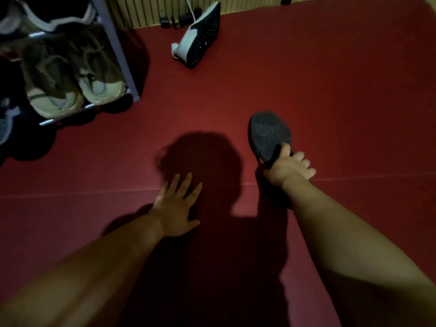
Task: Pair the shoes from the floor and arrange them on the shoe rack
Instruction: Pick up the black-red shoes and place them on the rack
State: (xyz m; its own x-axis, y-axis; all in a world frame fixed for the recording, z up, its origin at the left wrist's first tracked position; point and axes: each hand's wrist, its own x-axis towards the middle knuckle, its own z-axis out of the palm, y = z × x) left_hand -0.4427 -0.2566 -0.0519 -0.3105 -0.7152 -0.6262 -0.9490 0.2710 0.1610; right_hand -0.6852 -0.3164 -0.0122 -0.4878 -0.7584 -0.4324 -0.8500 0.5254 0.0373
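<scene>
While the right hand grips the heel end of a dark grey rubber-soled shoe, sole turned up over the red floor mat, the left hand lies flat and open on the mat. No mate is in sight, so the white sneaker with a studded dark sole, on its side by the far wall, risks being mispaired. The grey metal shoe rack holds a beige lace-up pair — a crowded shelf could spill.

Matt red floor mat, metal shoe rack, dark shoe with ridged rubber sole
</scene>
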